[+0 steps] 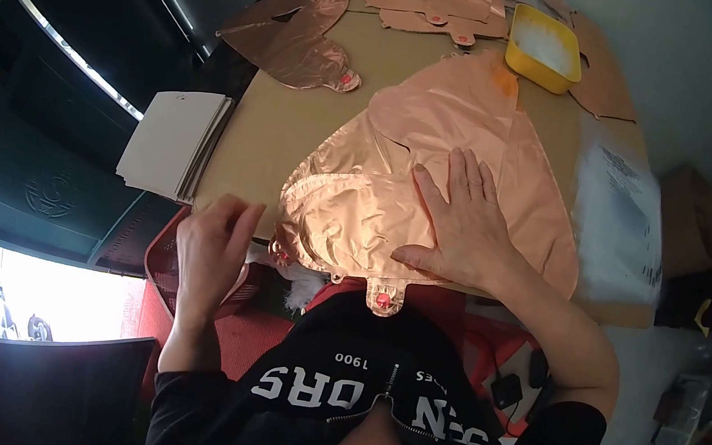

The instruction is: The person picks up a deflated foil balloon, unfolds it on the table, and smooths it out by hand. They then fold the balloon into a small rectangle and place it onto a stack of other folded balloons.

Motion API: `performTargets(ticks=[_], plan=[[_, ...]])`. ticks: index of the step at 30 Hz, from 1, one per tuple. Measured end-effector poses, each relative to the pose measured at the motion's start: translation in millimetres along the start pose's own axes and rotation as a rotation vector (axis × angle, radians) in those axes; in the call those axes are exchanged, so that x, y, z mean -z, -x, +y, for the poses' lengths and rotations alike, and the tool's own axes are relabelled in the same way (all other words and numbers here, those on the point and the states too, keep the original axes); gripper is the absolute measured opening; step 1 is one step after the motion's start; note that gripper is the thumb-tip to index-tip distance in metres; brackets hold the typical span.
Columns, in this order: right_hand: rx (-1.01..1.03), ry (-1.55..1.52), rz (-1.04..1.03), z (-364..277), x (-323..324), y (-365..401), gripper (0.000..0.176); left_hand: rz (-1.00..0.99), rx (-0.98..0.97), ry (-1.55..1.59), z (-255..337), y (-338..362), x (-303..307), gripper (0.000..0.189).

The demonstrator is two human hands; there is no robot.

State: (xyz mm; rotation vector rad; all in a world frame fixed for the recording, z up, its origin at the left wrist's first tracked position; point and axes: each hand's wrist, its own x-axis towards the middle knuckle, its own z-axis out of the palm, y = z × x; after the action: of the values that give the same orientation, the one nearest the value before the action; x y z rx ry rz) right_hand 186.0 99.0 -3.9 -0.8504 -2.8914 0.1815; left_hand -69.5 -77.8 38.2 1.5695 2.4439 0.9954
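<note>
A flat rose-gold foil balloon (525, 183) lies wrinkled and partly folded at the near edge of the table, its tab with a red mark hanging over the edge. My right hand (464, 229) is spread open with the palm down, pressing on the foil. Left of the balloon, my left hand (214, 230) is raised by the table edge with curled fingers closed together. Whatever those fingers hold, if anything, is hidden.
Further flat foil pieces (299, 42) lie at the back of the brown tabletop (249, 144). A yellow tub (544, 50) with white contents stands back right. Clear plastic sheets (615, 223) lie right; a stack of white cards (172, 142) sits left. Below is a red basket (161, 259).
</note>
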Motion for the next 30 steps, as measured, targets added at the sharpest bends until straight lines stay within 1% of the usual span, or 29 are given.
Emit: performTargets(ticks=[2, 5, 8, 11, 14, 17, 20, 23, 26, 29, 30], plan=[[0.005, 0.014, 0.011, 0, -1, 0, 0.102, -0.009, -0.142, 0.056, -4, -19, -11, 0.021], [0.008, 0.027, 0.018, 1, 0, 0, 0.102, -0.175, -0.28, -0.013, -10, -42, -30, 0.024], [0.011, -0.005, 0.001, 1, 0, -1, 0.1, -0.269, -0.286, -0.076, 4, -55, -37, 0.03], [0.015, -0.014, 0.009, 2, -2, 0, 0.101, -0.272, -0.355, -0.153, 6, -64, -40, 0.03], [0.018, -0.014, 0.022, 3, -4, 0, 0.101, -0.329, -0.313, -0.201, 5, -70, -44, 0.033], [0.023, -0.013, 0.032, 3, -4, 0, 0.102, -0.366, -0.286, -0.274, 13, -73, -43, 0.031], [0.026, -0.019, 0.041, 3, -4, 0, 0.101, -0.409, -0.292, -0.304, 11, -76, -46, 0.033], [0.026, -0.019, 0.047, 3, -4, 0, 0.1, -0.399, -0.37, -0.269, 5, -78, -48, 0.031], [0.026, -0.022, 0.049, 3, -4, 1, 0.1, -0.488, -0.32, -0.215, 7, -84, -46, 0.027], [0.028, -0.004, 0.05, 3, -5, 1, 0.101, -0.729, -0.086, 0.0, 12, -97, -39, 0.024], [0.029, 0.011, 0.045, 3, -4, 1, 0.102, -0.761, -0.092, 0.058, 13, -101, -37, 0.022]])
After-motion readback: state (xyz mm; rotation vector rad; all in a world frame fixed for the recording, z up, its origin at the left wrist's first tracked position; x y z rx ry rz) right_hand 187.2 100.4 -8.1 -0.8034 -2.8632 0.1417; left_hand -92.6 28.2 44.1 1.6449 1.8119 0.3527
